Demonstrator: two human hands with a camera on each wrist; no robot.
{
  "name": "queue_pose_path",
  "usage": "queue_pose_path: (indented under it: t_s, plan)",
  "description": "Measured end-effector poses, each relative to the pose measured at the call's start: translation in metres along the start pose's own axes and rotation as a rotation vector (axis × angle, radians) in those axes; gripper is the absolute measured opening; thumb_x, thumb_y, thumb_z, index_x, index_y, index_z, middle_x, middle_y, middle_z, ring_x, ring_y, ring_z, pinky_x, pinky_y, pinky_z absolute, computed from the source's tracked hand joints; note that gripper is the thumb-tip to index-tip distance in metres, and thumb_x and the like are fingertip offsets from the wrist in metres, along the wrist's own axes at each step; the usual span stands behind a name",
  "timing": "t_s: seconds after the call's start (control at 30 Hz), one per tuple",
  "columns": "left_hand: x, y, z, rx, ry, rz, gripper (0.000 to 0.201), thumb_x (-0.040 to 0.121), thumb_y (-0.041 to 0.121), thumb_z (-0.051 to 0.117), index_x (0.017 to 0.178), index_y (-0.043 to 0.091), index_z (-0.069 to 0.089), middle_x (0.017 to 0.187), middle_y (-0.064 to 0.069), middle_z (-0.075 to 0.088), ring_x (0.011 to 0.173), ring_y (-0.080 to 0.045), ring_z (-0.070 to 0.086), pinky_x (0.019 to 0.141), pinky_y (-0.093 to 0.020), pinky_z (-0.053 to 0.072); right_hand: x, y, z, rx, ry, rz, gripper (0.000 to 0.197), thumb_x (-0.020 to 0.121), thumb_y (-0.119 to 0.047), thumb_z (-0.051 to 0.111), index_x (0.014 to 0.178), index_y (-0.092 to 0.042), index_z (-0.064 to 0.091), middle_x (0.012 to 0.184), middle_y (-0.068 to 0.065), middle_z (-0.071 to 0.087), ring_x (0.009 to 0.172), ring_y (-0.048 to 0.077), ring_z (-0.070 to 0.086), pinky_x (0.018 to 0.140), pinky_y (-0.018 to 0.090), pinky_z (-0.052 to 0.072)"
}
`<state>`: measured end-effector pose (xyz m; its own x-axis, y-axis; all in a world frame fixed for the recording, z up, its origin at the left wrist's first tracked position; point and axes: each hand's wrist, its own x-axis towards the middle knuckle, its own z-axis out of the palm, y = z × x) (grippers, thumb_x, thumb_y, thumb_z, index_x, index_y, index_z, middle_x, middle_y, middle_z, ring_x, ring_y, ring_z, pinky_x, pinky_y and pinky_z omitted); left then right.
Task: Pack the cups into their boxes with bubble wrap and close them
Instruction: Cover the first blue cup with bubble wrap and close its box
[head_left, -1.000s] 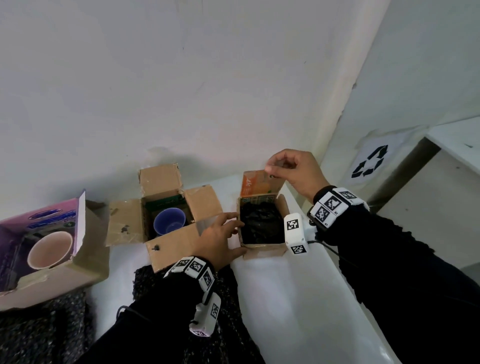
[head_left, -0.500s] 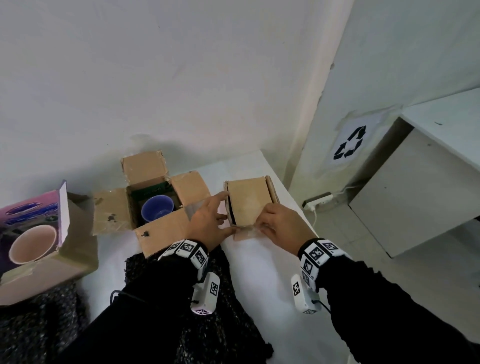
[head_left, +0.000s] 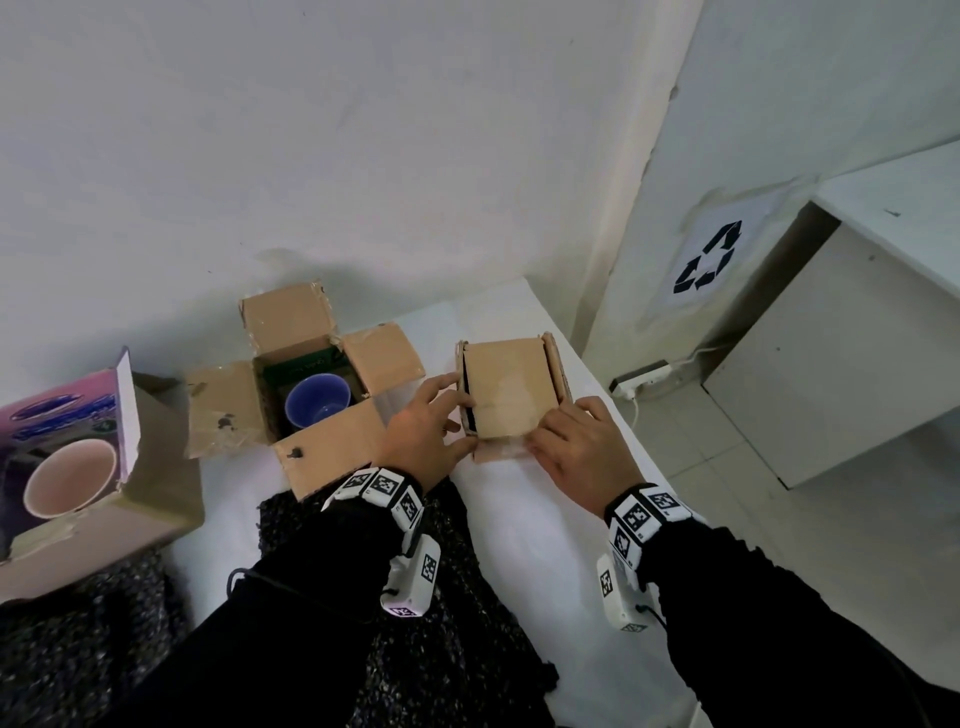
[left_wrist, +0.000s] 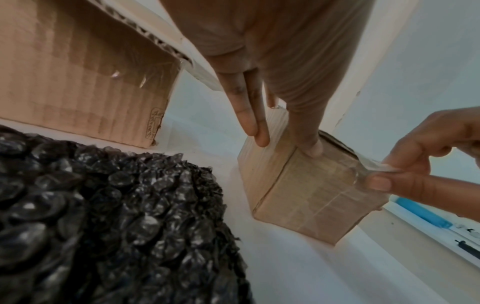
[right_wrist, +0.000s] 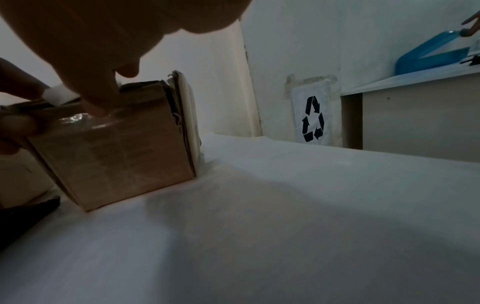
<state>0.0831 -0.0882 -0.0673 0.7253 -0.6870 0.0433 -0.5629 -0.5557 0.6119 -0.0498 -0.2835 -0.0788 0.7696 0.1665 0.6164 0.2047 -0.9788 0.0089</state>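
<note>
The small box (head_left: 511, 397) sits between both hands. The left hand (head_left: 423, 434) presses straight fingers against its side. The right hand (head_left: 582, 457) pinches clear tape (left_wrist: 374, 167) at its near edge.

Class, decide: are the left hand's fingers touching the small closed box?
Touching. The left wrist view shows the left hand fingertips pressed on the small box.

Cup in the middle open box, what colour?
Blue cup; clearest in the head view.

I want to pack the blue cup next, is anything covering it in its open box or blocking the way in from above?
Nothing visible does. The blue cup sits uncovered in the open box, whose flaps are folded outward.
</note>
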Motion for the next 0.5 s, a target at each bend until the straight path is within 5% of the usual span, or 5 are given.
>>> queue_pose_path:
  t_s: [0.27,0.4,0.5]
  plan:
    - [0.003,0.005,0.003,-0.017,-0.003,-0.026,0.041,0.074,0.021,0.079,0.112,0.021,0.063,0.139,0.005,0.045,0.072,-0.003,0.063,0.077,-0.032,0.056,-0.003,-0.002,0.007,-0.053,-0.015,0.008,0.013,0.084,-0.004,0.064,0.077,-0.015,0.064,0.075,0.001,0.06,0.069,0.023,0.053,0.069,0.034,0.038]
    - [0.003,0.009,0.005,-0.063,0.015,-0.022,0.043,0.072,0.02,0.083,0.111,0.019,0.064,0.138,0.005,0.045,0.07,-0.002,0.063,0.076,-0.027,0.056,-0.011,-0.001,0.003,-0.014,-0.072,0.055,0.011,0.087,-0.025,0.063,0.087,-0.015,0.069,0.083,0.0,0.063,0.075,0.022,0.056,0.067,0.036,0.039]
    - [0.0,0.007,0.008,-0.095,0.011,-0.024,0.045,0.071,0.018,0.084,0.112,0.022,0.063,0.138,0.007,0.043,0.072,0.003,0.063,0.074,-0.018,0.055,-0.015,0.002,-0.004,-0.007,-0.079,0.145,0.021,0.084,-0.034,0.066,0.077,-0.015,0.067,0.079,-0.001,0.061,0.075,0.023,0.055,0.067,0.036,0.038]
